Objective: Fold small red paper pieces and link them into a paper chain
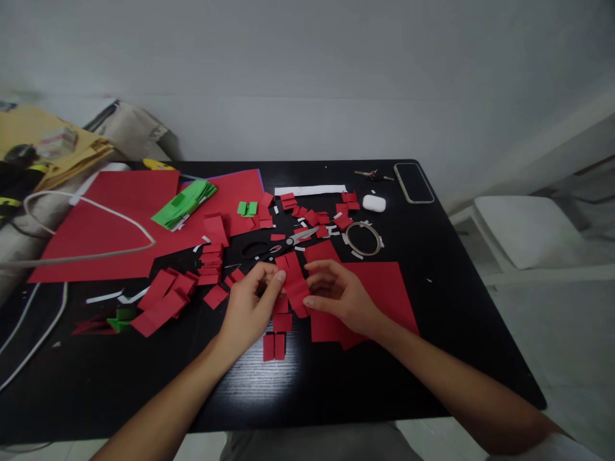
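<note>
A creased red paper strip [295, 288] is held up over the table, tilted. My left hand [252, 307] pinches its upper left edge between thumb and fingers. My right hand [343, 298] curves round the other side, its thumb and fingertips at the strip's right edge. Beneath the strip lie small folded red paper pieces [274, 346]. Larger red paper sheets [384, 294] rest flat under and beside my right hand. Just beyond the strip, scissors [302, 237] with black handles lie with their blades pointing right.
Left of my hands are folded red strips [163, 307], a green paper stack [185, 203] and large red sheets [110, 224]. A tape roll [362, 239], white earbud case [374, 203], keys [373, 175] and phone [414, 183] lie at the right. A white cable [96, 203] loops at left.
</note>
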The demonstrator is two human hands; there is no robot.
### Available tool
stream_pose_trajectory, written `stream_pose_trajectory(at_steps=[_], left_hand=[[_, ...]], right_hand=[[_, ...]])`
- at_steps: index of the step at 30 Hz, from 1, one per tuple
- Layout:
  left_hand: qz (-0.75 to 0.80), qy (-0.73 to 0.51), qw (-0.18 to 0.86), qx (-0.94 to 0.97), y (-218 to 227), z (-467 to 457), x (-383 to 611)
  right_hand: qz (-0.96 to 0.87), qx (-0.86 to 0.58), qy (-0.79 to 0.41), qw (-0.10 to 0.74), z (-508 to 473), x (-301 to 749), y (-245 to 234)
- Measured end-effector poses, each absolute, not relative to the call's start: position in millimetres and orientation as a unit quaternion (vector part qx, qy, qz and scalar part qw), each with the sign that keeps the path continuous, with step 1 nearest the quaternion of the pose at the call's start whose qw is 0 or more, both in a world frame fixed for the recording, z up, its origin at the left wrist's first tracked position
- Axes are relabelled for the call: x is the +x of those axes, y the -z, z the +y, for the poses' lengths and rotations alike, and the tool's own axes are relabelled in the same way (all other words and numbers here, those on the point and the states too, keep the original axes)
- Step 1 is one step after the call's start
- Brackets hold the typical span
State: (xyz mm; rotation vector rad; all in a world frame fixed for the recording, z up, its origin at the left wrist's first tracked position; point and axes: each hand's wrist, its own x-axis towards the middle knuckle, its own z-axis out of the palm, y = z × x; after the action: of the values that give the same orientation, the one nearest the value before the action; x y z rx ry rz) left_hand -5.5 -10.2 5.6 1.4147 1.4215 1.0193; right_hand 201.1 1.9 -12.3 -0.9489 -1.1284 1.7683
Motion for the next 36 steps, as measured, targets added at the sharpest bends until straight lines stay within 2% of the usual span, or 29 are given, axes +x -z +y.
stream_pose_trajectory(at_steps=[4,9,14,22,30,36], left_hand=[[0.571,-0.417,0.446,0.549,-8,-9,-5],[0.536,-0.416,0.533,0.505,-11,-5,-5],[0.523,-0.399,0.575,0.487,-14,-3,-6],[0.503,-0.408,0.607,0.46,-17,-5,-4],[0.51,-0.413,0.6,0.457,-15,-4,-7],[0.504,-0.419,0.612,0.443,-11,-4,-7]], right_hand=[[-0.444,-0.381,-0.712,0.388,2,201,12],[-0.45,-0.408,-0.7,0.376,3,202,10],[-0.453,-0.426,-0.687,0.375,4,203,9],[-0.445,-0.419,-0.699,0.372,6,204,6],[-0.429,-0.327,-0.765,0.352,3,206,7],[-0.455,-0.368,-0.723,0.367,4,205,8]])
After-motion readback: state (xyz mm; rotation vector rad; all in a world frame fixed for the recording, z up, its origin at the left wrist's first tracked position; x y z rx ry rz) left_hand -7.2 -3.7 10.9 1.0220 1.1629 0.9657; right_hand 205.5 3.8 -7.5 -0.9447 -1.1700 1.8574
